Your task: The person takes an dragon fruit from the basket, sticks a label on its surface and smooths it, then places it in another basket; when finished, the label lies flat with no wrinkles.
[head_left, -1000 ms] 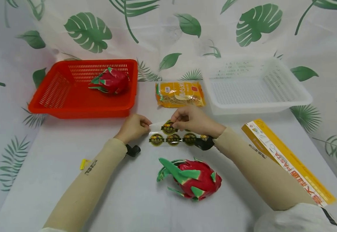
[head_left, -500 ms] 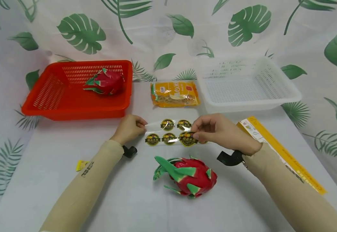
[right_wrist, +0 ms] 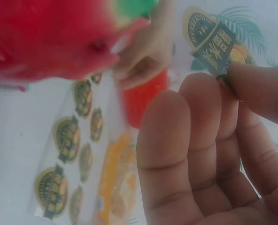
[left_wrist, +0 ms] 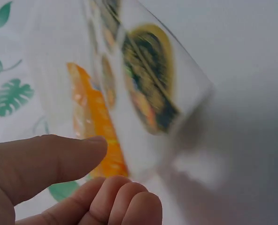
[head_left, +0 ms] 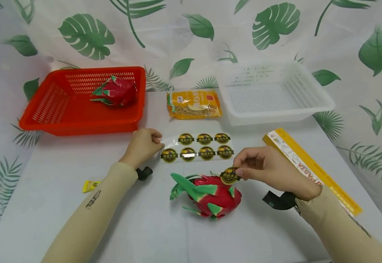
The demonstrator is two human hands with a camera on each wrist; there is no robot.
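My right hand [head_left: 267, 168] pinches one round black-and-gold sticker [head_left: 230, 175] between thumb and fingers, over the upper right of a red dragon fruit [head_left: 207, 200] with green scales. In the right wrist view the sticker [right_wrist: 212, 42] stands out from the fingertips, with the blurred dragon fruit [right_wrist: 50, 37] at upper left. A clear sheet of stickers [head_left: 197, 160] lies on the table beyond the fruit. My left hand [head_left: 143, 144] is at that sheet's left edge. The left wrist view shows a gap between its thumb [left_wrist: 59, 157] and loosely curled fingers, just below the sheet's corner.
A red basket [head_left: 79, 129] with another dragon fruit [head_left: 118, 91] stands at back left, a white basket [head_left: 279, 117] at back right. Between them lies an orange food packet [head_left: 194, 105]. A long pasta box [head_left: 312, 170] lies right, a small yellow packet [head_left: 90, 186] left.
My right hand has peeled a sticker from the sheet and carried it right and nearer, over the dragon fruit. The left hand has stayed at the sheet's left edge.
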